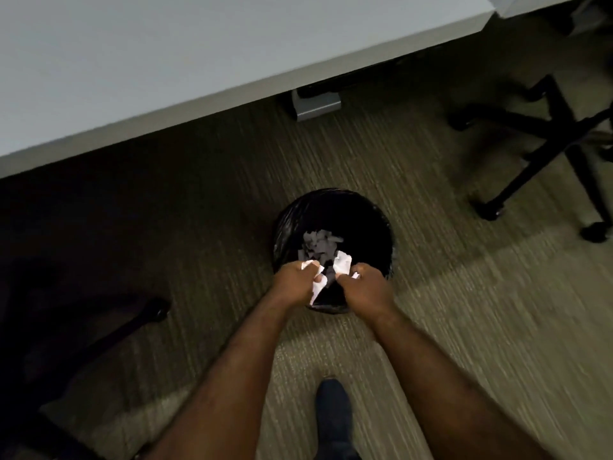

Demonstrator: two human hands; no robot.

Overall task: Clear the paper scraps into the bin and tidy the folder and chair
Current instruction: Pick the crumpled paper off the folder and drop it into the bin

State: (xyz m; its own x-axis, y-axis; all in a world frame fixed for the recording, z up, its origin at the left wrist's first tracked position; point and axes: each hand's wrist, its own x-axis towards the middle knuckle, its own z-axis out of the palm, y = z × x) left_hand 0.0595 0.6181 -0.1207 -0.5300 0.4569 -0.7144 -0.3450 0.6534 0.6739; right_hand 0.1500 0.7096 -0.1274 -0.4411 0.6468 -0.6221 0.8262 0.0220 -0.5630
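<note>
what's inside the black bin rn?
Inside the round black-lined bin: a pile of torn white paper scraps. Left hand and right hand, each gripping more paper, cover the near side, so the bottom there is hidden.

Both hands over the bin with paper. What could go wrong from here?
1. The left hand and right hand grip their paper scraps above the near rim of the bin, not its centre; released pieces might flutter onto the carpet.
2. The shoe stands close behind the bin; a step forward could tip it.
</note>
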